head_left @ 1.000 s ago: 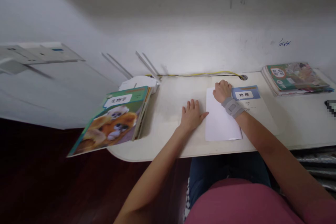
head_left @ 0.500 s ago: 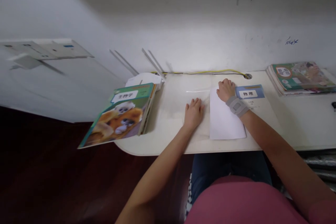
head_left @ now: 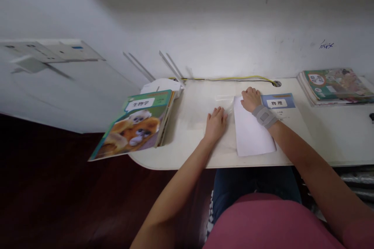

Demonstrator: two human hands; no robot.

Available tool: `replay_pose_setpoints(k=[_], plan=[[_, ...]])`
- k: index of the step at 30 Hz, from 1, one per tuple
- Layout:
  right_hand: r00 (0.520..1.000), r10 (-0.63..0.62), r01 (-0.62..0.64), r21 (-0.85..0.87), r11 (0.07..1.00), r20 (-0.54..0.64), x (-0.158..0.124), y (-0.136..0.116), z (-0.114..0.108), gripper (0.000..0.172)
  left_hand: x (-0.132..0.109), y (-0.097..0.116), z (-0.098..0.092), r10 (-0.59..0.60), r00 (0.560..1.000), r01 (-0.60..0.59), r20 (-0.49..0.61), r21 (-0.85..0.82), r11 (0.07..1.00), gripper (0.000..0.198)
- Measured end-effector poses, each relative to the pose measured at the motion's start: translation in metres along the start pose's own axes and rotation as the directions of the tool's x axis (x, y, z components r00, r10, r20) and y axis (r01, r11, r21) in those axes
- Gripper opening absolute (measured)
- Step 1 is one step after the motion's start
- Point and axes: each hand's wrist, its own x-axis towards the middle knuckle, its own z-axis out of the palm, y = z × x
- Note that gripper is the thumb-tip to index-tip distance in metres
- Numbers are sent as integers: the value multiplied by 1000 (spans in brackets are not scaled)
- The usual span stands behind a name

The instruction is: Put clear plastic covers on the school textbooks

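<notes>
My left hand [head_left: 215,124] lies palm down with fingers stretched out on a clear plastic sheet [head_left: 201,113], which is hard to make out against the white desktop. Just right of it is a white sheet [head_left: 253,136], partly covering a physics textbook [head_left: 288,114] with a blue band and a title in Chinese characters. At the sheet's top, my right hand [head_left: 250,99] has its fingers curled over the edge, closed on it. A grey band circles that wrist, and the forearm hides part of the book.
A stack of biology textbooks [head_left: 134,124] juts past the desk's left edge, in front of a white router [head_left: 160,85] with antennas. More books [head_left: 336,85] are piled at the right. A yellow cable [head_left: 233,78] runs along the wall. Wall sockets [head_left: 49,50] hold a plug.
The white sheet has turned slightly, its lower edge shifting right. Wrinkles in the clear plastic beside it have changed. Both hands are nearly where they were.
</notes>
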Motion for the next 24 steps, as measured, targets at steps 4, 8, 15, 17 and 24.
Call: replay_pose_setpoints(k=[4,8,15,17,24], plan=[[999,-38,38,-3,999,26,-1,3,-2,27,1,-2,1,-8,1000,8,-6,-37,999,44],[998,-37,37,-3,999,43,0,7,-4,27,1,-4,1,-16,1000,15,-15,-67,998,43],[997,-57,55,29,998,46,3,2,-3,28,1,-6,0,11,1000,-11,-14,-40,999,42],[998,-59,57,45,997,37,5,1,-3,29,1,-6,1,22,1000,-22,0,-27,999,43],[1000,1,-1,87,996,-3,12,6,3,35,-8,3,-4,103,994,-105,30,118,987,58]])
